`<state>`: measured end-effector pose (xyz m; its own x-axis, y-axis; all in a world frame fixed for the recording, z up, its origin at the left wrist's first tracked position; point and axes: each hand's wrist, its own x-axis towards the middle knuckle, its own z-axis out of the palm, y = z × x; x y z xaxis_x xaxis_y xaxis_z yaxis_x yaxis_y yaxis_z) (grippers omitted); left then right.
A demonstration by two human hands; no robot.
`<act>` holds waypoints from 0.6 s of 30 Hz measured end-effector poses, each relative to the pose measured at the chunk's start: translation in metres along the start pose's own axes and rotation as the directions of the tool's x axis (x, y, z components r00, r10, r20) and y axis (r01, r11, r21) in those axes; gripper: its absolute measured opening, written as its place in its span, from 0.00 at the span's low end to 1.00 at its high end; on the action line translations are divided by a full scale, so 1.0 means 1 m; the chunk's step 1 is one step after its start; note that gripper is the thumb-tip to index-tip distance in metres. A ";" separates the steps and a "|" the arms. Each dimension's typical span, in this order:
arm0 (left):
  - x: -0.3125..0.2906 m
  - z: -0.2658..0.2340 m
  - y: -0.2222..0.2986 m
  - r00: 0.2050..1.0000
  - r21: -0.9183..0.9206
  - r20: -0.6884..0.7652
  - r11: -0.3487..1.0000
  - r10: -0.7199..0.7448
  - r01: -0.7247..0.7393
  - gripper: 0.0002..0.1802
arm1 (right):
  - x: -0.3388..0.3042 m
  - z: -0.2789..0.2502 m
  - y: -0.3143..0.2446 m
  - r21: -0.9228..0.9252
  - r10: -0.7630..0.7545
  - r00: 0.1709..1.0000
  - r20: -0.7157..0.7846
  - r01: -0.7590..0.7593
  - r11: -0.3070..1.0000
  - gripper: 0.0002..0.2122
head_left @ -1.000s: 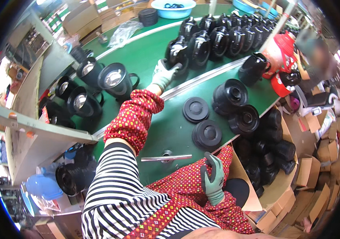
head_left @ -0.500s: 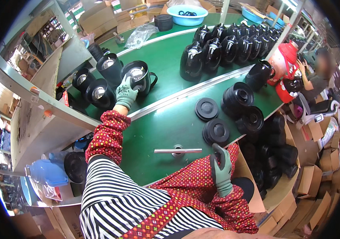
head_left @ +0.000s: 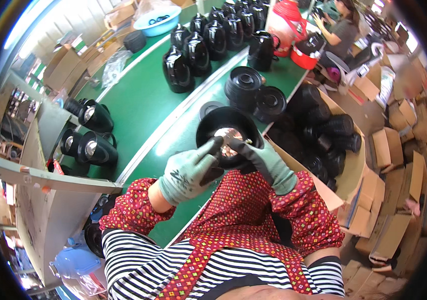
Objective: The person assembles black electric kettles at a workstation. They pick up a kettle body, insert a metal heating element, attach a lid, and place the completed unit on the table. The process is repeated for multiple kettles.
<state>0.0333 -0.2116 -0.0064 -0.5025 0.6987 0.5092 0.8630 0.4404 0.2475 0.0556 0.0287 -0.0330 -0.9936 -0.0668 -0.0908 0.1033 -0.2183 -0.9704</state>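
Observation:
A black jug body (head_left: 212, 126) with a wide round mouth and a shiny metallic centre stands upright in front of me at the near edge of the green table. My gloved left hand (head_left: 187, 170) reaches over the near left of its rim, fingers pinched at the shiny centre. From the right my gloved right hand (head_left: 266, 162) reaches in, its dark fingertips closed beside the left ones. Whatever small thing they grip at the centre is too small to make out. The metal T-shaped bar is hidden now.
Black ribbed lids (head_left: 243, 85) stand stacked behind the jug. Several glossy black jugs (head_left: 177, 70) line the belt (head_left: 146, 117); more open jug bodies (head_left: 98, 150) stand at left. A carton (head_left: 351, 170) of black parts is at right. A co-worker (head_left: 341, 32) sits beyond.
My left hand has come from the jugs at the left to the front, where a jug body now stands. My right hand has risen to it from my lap. The view has shifted right.

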 end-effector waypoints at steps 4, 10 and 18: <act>0.007 0.005 0.024 0.995 -0.305 -0.032 0.947 0.092 -0.097 0.23 | -0.054 -0.042 0.010 0.197 0.100 0.995 0.002 -0.099 0.975 0.34; -0.023 0.062 -0.013 0.595 -0.772 0.489 0.001 -0.638 0.636 0.43 | -0.132 -0.121 0.050 0.335 0.027 0.999 -0.025 -0.017 0.942 0.35; -0.050 0.117 0.002 0.863 -0.809 0.500 -0.390 -0.065 0.440 0.45 | -0.092 -0.098 0.014 0.313 0.185 0.935 0.302 -0.281 0.907 0.37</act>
<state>0.0543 -0.1791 -0.1276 -0.5154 0.8569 0.0112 -0.5158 -0.3206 0.7945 0.1441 0.1274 -0.0597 -0.8965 -0.3967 -0.1974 0.3869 -0.4840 -0.7849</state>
